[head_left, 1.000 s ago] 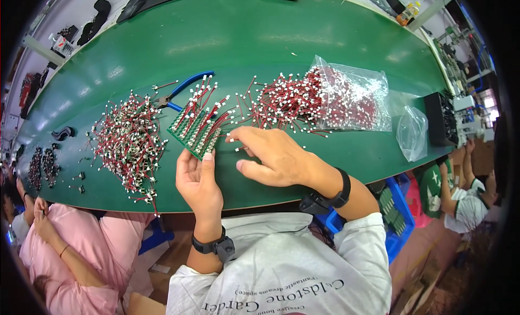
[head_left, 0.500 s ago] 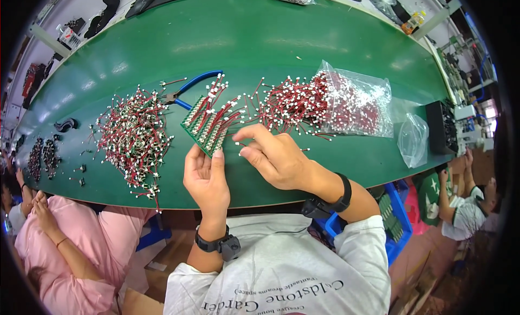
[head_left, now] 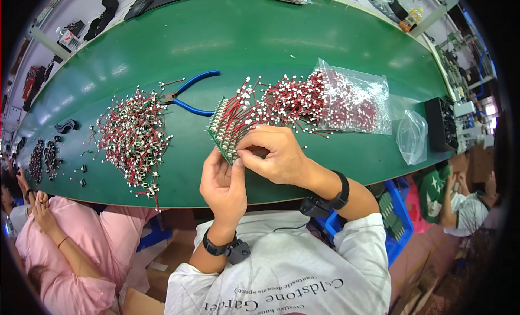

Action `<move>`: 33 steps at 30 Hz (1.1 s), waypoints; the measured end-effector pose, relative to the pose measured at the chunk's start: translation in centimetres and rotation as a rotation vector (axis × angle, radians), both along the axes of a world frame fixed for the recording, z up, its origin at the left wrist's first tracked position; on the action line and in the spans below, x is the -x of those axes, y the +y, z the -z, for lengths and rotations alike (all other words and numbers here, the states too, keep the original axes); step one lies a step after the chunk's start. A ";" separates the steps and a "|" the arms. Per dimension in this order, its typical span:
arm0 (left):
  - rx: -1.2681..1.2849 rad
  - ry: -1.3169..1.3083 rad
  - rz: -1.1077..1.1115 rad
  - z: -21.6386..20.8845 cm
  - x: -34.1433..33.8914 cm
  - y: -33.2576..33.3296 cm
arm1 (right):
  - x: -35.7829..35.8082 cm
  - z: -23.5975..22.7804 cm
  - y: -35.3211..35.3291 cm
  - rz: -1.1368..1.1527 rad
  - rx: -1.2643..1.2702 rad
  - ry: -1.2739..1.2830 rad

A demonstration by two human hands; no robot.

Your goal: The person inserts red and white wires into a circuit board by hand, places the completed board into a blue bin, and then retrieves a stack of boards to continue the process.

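Observation:
My left hand (head_left: 225,187) grips the near end of a green circuit board (head_left: 219,132) between thumb and fingers, holding it tilted above the table. Rows of white connectors cover the board, and many red wire leads with white plugs stick out from it to the right. At the board's near right edge, my right hand (head_left: 277,155) pinches a red wire lead (head_left: 259,150); its fingertips are against the connectors and hide the lead's end. Beyond the board, to the right, lies a loose heap of red wire leads (head_left: 292,101), partly spilling from a clear plastic bag (head_left: 357,101).
Blue-handled pliers (head_left: 195,80) lie open left of the board. Further left is a large pile of small wired parts (head_left: 135,139). A crumpled clear bag (head_left: 411,139) and black box (head_left: 440,125) sit at right. A person in pink (head_left: 70,244) sits at left.
The board has shifted right and toward me with my left hand, turning its face to the right. My right hand has come in against its near edge, closing its fingers.

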State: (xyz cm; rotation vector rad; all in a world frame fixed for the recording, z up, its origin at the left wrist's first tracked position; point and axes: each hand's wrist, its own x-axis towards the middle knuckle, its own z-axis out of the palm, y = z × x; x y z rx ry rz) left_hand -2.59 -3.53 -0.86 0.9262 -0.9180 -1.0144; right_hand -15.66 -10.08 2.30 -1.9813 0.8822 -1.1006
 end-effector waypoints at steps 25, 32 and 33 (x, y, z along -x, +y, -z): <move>-0.018 -0.045 0.023 1.5 -2.2 0.5 | 0.0 0.3 0.3 0.033 0.334 0.160; -0.032 -0.084 0.009 1.6 -2.3 0.5 | 0.2 0.4 0.1 0.014 0.335 0.142; -0.025 -0.087 0.009 1.7 -2.4 0.5 | 0.3 0.3 0.1 0.016 0.353 0.161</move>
